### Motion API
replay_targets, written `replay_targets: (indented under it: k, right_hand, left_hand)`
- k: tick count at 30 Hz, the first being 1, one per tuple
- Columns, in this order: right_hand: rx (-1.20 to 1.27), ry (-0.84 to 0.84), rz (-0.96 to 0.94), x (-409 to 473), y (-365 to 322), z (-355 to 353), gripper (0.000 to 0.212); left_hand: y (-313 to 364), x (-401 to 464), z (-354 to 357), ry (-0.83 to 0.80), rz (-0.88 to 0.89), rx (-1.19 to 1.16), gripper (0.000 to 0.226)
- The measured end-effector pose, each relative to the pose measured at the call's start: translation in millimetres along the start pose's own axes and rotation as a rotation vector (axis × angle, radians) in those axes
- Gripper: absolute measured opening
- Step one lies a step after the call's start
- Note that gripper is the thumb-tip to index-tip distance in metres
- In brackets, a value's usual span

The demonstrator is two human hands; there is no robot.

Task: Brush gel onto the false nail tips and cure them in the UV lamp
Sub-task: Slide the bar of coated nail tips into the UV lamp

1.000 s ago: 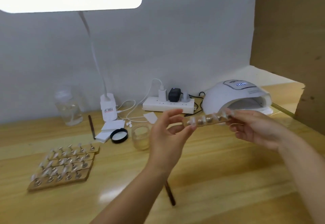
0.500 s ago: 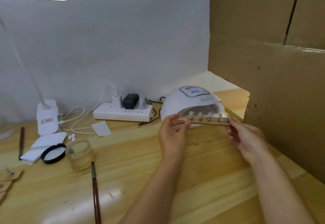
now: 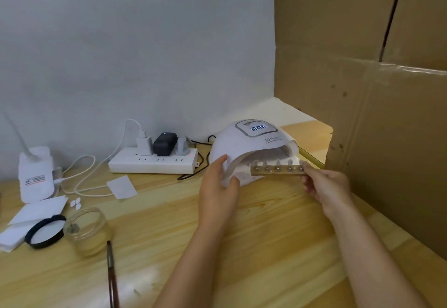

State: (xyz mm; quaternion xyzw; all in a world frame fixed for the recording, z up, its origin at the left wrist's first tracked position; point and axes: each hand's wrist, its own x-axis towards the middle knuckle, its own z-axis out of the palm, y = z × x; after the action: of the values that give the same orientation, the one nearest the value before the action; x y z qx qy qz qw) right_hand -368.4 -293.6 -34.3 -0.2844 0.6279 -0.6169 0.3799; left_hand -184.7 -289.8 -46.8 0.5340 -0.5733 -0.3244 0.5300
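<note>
Since the earlier frame, the left hand (image 3: 219, 186) is no longer sharing the strip: it is now resting on the near edge of the UV lamp (image 3: 251, 148), fingers curling round its rim and steadying the dome. Only the right hand (image 3: 325, 188) is carrying the wooden strip (image 3: 278, 171), pinching its right end so that the strip is hovering level at the lamp's open mouth, partly under the arch.

Judging from this, the brushing of this strip is done and the curing step is beginning. Next, the strip is needing to slide straight in, kept flat so the tips are not brushing the arch, then be let go inside.

Counted: one lamp, its display lit; one strip carrying five nail tips (image 3: 277, 165) on round mounts; one brush (image 3: 111, 271) lying on the counter (image 3: 266, 247); one glass jar (image 3: 88, 229) beside its one black lid (image 3: 44, 234); one power strip (image 3: 152, 163) by the wall.
</note>
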Motion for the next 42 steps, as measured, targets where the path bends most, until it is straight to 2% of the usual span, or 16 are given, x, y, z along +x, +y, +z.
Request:
replay_targets:
  k: [4, 8, 16, 20, 24, 26, 28, 30, 32, 33, 35, 36, 37, 39, 42]
  right_hand:
    - [0.051, 0.003, 0.054, 15, -6, 19, 0.026]
    - [0.07, -0.066, 0.133, 29, -7, 44, 0.028]
    - [-0.179, -0.035, 0.142, 46, -19, 76, 0.023]
    - [-0.309, -0.023, 0.091, 47, -17, 77, 0.032]
    - [-0.756, -0.115, -0.182, 37, -7, 69, 0.011]
    - [-0.826, -0.177, -0.216, 34, -5, 62, 0.029]
    - [-0.88, -0.205, -0.271, 24, -8, 57, 0.03]
    - [-0.845, -0.069, -0.457, 10, -12, 51, 0.016]
    - [-0.731, 0.156, -0.687, -9, -17, 45, 0.023]
    - [-0.671, 0.203, -0.805, -18, -22, 43, 0.025]
    - [-0.619, 0.139, -0.982, -24, -37, 45, 0.02]
    - [-0.635, 0.06, -0.986, -21, -46, 49, 0.017]
    - [-0.695, -0.03, -0.95, -15, -55, 55, 0.019]
    - [-0.915, -0.209, -0.786, 3, -69, 68, 0.036]
    - [-1.156, -0.294, -0.66, 18, -70, 79, 0.041]
  left_hand:
    - [1, 2, 1, 0.036, -0.036, -0.049, 0.045]
    - [1, 2, 2, 0.049, -0.064, -0.063, 0.044]
    - [0, 7, 2, 0.076, -0.082, -0.074, 0.045]
    - [-1, 7, 1, 0.08, -0.083, -0.059, 0.045]
    - [-2, 9, 2, 0.083, -0.09, -0.043, 0.044]
    - [-2, 9, 2, 0.082, -0.087, -0.044, 0.041]
    - [-2, 8, 2, 0.08, -0.088, -0.046, 0.039]
    - [-2, 9, 1, 0.083, -0.094, -0.046, 0.04]
    - [-2, 9, 2, 0.084, -0.09, -0.048, 0.041]
    - [-2, 8, 1, 0.08, -0.086, -0.051, 0.041]
    - [-1, 6, 1, 0.068, -0.073, -0.056, 0.04]
    - [0, 6, 0, 0.065, -0.067, -0.057, 0.041]
    - [1, 6, 0, 0.065, -0.062, -0.057, 0.042]
    - [1, 6, -2, 0.072, -0.056, -0.058, 0.042]
    - [1, 4, -5, 0.062, -0.055, -0.063, 0.043]
